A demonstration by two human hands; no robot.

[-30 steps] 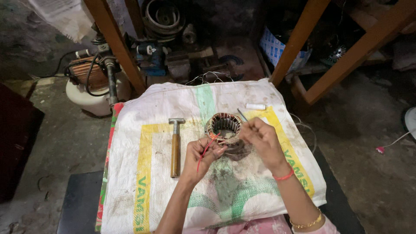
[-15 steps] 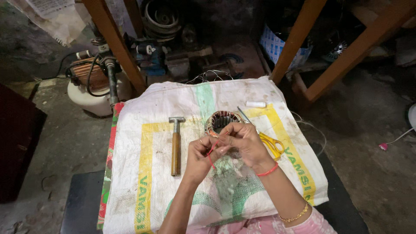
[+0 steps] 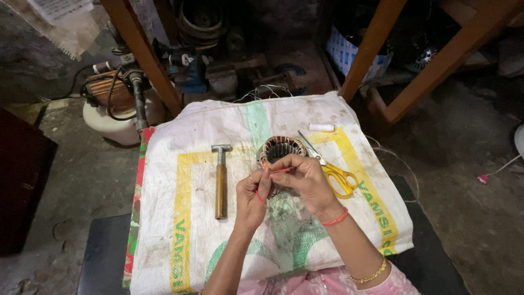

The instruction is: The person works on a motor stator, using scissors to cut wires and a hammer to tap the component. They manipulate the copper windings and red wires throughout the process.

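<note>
Hands: left (image 3: 252, 198) and right (image 3: 304, 180) pinch 1 red wire (image 3: 281, 170) | stator ring (image 3: 279, 149): copper coils inside | scissors (image 3: 334, 170) beside

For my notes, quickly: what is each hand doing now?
Left hand: closed, pinching the red wire.
Right hand: closed, pinching the same red wire over the motor coil.

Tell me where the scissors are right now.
In the head view, the yellow-handled scissors lie on the white sack, right of the wound stator ring and just beyond the right hand; their blades point up-left towards the ring.
</note>
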